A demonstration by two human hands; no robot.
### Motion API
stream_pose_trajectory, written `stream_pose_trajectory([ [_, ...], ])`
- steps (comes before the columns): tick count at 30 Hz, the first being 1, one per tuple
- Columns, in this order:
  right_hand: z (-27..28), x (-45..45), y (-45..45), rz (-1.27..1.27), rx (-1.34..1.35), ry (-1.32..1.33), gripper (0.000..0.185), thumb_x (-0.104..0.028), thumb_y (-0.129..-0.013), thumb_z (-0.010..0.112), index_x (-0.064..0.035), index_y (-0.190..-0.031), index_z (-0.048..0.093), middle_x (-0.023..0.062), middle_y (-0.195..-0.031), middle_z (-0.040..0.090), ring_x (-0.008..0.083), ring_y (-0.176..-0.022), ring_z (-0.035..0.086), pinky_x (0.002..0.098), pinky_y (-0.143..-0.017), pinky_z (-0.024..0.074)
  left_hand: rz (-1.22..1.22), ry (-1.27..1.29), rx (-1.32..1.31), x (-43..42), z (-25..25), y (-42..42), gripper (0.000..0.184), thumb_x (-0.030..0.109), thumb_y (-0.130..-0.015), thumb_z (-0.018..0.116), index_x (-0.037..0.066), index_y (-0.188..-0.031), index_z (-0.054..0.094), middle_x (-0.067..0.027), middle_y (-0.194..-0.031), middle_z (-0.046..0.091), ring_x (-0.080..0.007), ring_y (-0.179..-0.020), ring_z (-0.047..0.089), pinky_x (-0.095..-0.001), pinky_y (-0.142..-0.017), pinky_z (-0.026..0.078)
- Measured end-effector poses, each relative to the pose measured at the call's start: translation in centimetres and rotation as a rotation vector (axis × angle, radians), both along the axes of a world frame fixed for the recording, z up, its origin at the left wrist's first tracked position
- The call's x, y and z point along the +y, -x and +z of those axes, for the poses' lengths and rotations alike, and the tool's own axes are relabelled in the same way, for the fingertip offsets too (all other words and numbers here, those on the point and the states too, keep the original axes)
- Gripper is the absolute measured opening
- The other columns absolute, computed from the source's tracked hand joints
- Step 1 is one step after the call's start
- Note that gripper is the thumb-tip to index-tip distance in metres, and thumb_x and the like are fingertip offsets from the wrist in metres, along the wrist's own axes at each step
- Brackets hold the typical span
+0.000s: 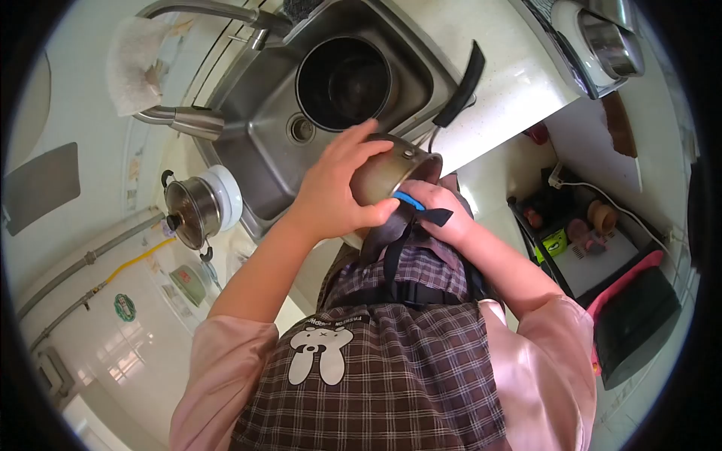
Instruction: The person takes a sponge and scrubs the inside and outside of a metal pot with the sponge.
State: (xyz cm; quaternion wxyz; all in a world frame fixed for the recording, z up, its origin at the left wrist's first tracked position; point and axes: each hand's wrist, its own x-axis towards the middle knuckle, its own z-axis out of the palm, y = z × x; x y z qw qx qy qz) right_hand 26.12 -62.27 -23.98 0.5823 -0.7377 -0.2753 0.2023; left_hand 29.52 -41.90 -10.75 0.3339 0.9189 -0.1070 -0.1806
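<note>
A small metal saucepan (376, 174) with a long black handle (462, 86) is tipped on its side in front of my body, at the sink's near edge. My left hand (335, 184) is closed around its outer wall, thumb near the rim and fingers over the far side. At the saucepan's mouth, my right hand (440, 210) has its fingers curled over the rim, partly inside. A bright blue strip (408, 201), perhaps the edge of a sponge or cloth, shows against these fingers; most of it is hidden.
Inside the steel sink (259, 143) sits a large dark pot (331, 56), beside the drain. A curved faucet (199, 122) reaches over from the left. A lidded pot (192, 210) stands left of the sink. Metal cookware (613, 45) sits at upper right, above a black rack (549, 259).
</note>
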Motion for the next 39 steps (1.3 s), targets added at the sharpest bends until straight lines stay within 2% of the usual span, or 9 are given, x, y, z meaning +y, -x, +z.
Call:
stream_pose_trajectory([
  [4, -0.5, -1.1, 0.1, -0.034, -0.039, -0.089, 0.039, 0.003, -0.074, 0.06, 0.0014, -0.113, 0.063, 0.0219, -0.111, 0.064, 0.0395, -0.106, 0.062, 0.0425, -0.092, 0.0504, 0.153, -0.056, 0.218, -0.8, 2.1, 0.5, 0.083, 0.028, -0.062, 0.077, 0.008, -0.138, 0.05, -0.0222, -0.152, 0.032, -0.0364, -0.139, 0.035, -0.0422, -0.112, 0.03],
  [10, 1.0, -2.4, -1.4, -0.11, 0.006, -0.233, 0.042, 0.0, -0.076, 0.063, 0.001, -0.117, 0.062, 0.0198, -0.115, 0.065, 0.038, -0.107, 0.062, 0.041, -0.093, 0.0502, 0.214, 0.058, 0.077, 1.2, 2.8, 0.2, 0.08, 0.025, -0.064, 0.075, 0.011, -0.138, 0.05, -0.0189, -0.15, 0.036, -0.0345, -0.136, 0.039, -0.0421, -0.11, 0.033],
  [13, 0.6, -3.4, -2.0, -0.162, 0.054, -0.076, 0.047, -0.006, -0.077, 0.066, -0.0035, -0.124, 0.06, 0.0168, -0.11, 0.061, 0.0343, -0.102, 0.061, 0.0383, -0.092, 0.0477, 0.222, 0.047, 0.042, 1.1, 3.0, -0.5, 0.079, 0.023, -0.063, 0.076, 0.012, -0.137, 0.051, -0.0173, -0.15, 0.037, -0.033, -0.135, 0.04, -0.0415, -0.11, 0.034],
  [19, 0.7, -3.5, -3.5, -0.113, 0.103, -0.033, 0.056, -0.015, -0.073, 0.072, -0.0048, -0.127, 0.059, 0.0172, -0.109, 0.054, 0.0346, -0.098, 0.059, 0.0369, -0.087, 0.0472, 0.141, -0.038, -0.049, 1.4, 1.1, -1.4, 0.078, 0.024, -0.063, 0.075, 0.011, -0.136, 0.052, -0.0146, -0.15, 0.038, -0.0321, -0.134, 0.041, -0.0407, -0.11, 0.033],
  [22, 1.8, -3.0, -3.3, -0.082, -0.012, 0.07, 0.05, -0.012, -0.075, 0.071, -0.0053, -0.124, 0.062, 0.0183, -0.109, 0.055, 0.0352, -0.099, 0.058, 0.038, -0.087, 0.048, 0.045, -0.08, -0.191, 0.8, 0.8, -1.1, 0.073, 0.032, -0.066, 0.077, 0.012, -0.133, 0.056, -0.0165, -0.144, 0.044, -0.0358, -0.124, 0.047, -0.044, -0.105, 0.038],
  [25, -0.5, -1.4, -1.6, -0.069, -0.412, 0.35, 0.042, -0.009, -0.076, 0.067, -0.0035, -0.118, 0.064, 0.0205, -0.113, 0.056, 0.0349, -0.099, 0.058, 0.0404, -0.088, 0.0486, -0.037, -0.116, -0.352, 1.2, -0.4, -0.6, 0.063, 0.034, -0.073, 0.072, 0.011, -0.13, 0.058, -0.0164, -0.14, 0.048, -0.0373, -0.118, 0.05, -0.0443, -0.101, 0.04],
  [26, -0.8, -0.8, -0.9, -0.108, -0.555, 0.335, 0.033, -0.007, -0.077, 0.061, -0.0007, -0.109, 0.066, 0.0172, -0.118, 0.058, 0.0303, -0.103, 0.057, 0.0403, -0.089, 0.0486, -0.059, -0.098, -0.394, 1.2, -0.7, -0.5, 0.059, 0.034, -0.076, 0.071, 0.011, -0.129, 0.059, -0.0161, -0.139, 0.049, -0.0372, -0.117, 0.051, -0.0441, -0.1, 0.041],
  [30, -1.5, 0.4, 0.3, -0.02, -0.784, 0.45, 0.027, -0.013, -0.078, 0.056, -0.0024, -0.099, 0.07, 0.005, -0.12, 0.062, 0.0215, -0.107, 0.054, 0.0343, -0.089, 0.0476, -0.083, -0.074, -0.505, 0.9, -1.4, 0.2, 0.05, 0.034, -0.081, 0.067, 0.01, -0.125, 0.061, -0.0155, -0.133, 0.054, -0.0362, -0.113, 0.053, -0.043, -0.096, 0.044],
  [39, -0.5, 2.1, 1.0, 0.123, -0.918, 0.586, 0.039, -0.017, -0.078, 0.056, -0.0015, -0.112, 0.067, 0.0038, -0.114, 0.067, 0.0192, -0.101, 0.055, 0.029, -0.087, 0.0457, 0.024, 0.028, -0.424, 2.0, -2.2, -1.3, 0.046, 0.038, -0.083, 0.068, 0.014, -0.121, 0.064, -0.0101, -0.131, 0.058, -0.0309, -0.115, 0.056, -0.0384, -0.098, 0.045],
])
